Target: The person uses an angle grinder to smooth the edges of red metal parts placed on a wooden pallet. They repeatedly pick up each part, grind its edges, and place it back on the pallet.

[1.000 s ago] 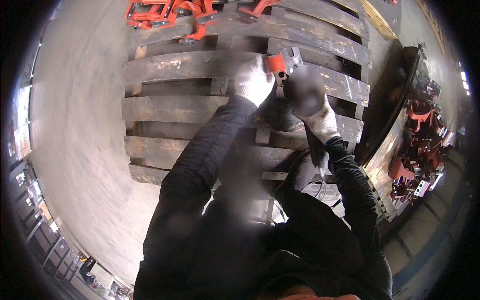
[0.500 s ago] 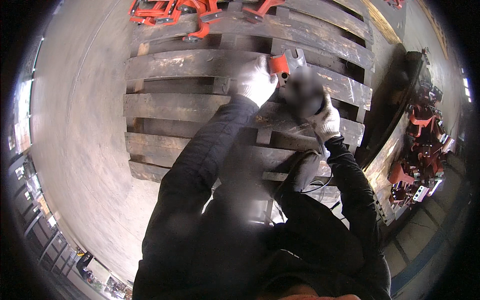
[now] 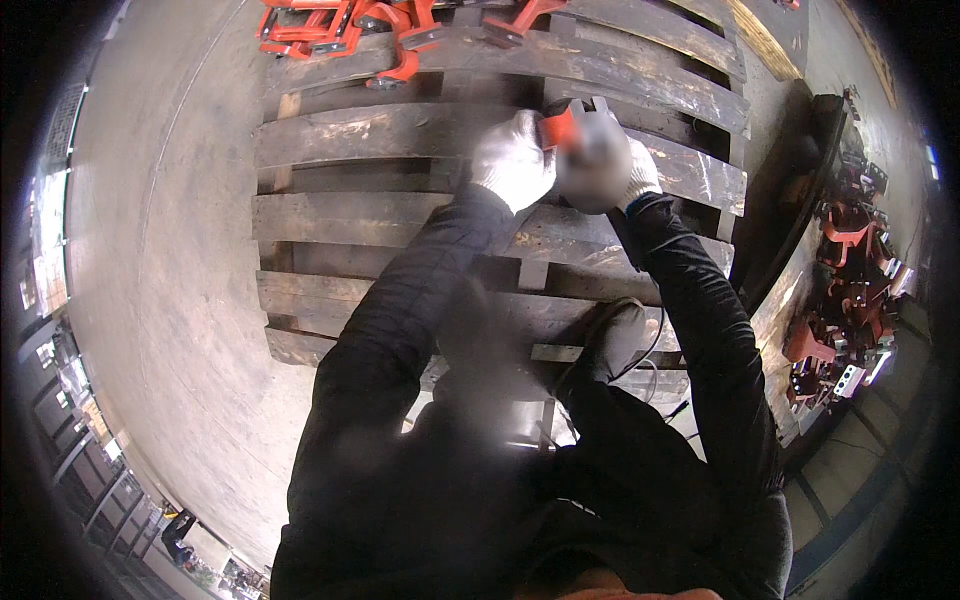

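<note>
My left hand (image 3: 512, 160), in a white knit glove, is closed on the left end of a red metal bracket (image 3: 558, 130) with bare grey prongs. In my right hand (image 3: 641, 170), also white-gloved, is a dark corded tool with a round head (image 3: 594, 188), which looks like an angle grinder. That head is blurred and covers part of the bracket, so I cannot tell whether the two touch. The right-hand fingers are mostly hidden behind it. Both hands are above a worn wooden pallet (image 3: 350, 218).
Several red metal brackets (image 3: 340, 28) lie on the pallet's far left part. More red and dark metal parts (image 3: 845, 300) are piled on the right. A shoe (image 3: 618, 325) rests on the near pallet slats beside a black cable (image 3: 655, 340). Concrete floor (image 3: 170, 250) stretches to the left.
My right hand and the tool have moved up and slightly left, and the round head now overlaps more of the bracket. My left hand has stayed nearly in place.
</note>
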Motion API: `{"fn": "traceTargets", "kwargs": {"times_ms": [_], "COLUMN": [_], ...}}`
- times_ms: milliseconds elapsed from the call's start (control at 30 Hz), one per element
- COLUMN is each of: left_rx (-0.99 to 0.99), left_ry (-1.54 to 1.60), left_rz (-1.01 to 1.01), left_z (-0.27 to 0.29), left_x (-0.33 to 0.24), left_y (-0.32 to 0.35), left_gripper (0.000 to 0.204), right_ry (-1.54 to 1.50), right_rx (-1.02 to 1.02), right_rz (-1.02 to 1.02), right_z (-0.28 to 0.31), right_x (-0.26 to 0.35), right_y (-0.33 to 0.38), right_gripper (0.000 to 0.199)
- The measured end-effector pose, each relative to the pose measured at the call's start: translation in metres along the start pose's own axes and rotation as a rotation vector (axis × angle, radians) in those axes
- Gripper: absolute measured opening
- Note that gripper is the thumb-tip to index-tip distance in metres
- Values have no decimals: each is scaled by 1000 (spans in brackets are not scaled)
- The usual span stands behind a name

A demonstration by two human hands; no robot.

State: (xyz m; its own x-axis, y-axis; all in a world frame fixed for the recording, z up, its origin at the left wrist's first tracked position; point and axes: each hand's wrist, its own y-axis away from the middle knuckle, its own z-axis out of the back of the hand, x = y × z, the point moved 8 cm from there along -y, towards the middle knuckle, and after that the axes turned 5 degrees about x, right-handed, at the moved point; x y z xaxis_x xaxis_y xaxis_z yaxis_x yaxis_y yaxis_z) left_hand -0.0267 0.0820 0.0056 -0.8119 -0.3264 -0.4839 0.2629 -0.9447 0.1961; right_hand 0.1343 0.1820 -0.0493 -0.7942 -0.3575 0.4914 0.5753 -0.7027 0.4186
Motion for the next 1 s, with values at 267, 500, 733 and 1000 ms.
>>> {"fn": "traceTargets", "kwargs": {"times_ms": [267,500,733,1000], "left_rx": [-213,-254,-197,-214], "left_ry": [57,-60,-89,-37], "left_rz": [-100,-109,-35,-75], "left_z": [5,1,1,6], "left_x": [1,1,6,-1], "left_y": [5,4,7,6], "left_gripper": [39,46,48,44], "right_ry": [-110,27,-88,-128], "right_rx": [135,7,33,-17], "right_rz": [86,190,-82,-15], "right_z": [-12,-19,24,9], "right_x": [-7,-19,15,-11], "right_y": [17,73,100,81], "right_gripper": [79,94,92,94]}}
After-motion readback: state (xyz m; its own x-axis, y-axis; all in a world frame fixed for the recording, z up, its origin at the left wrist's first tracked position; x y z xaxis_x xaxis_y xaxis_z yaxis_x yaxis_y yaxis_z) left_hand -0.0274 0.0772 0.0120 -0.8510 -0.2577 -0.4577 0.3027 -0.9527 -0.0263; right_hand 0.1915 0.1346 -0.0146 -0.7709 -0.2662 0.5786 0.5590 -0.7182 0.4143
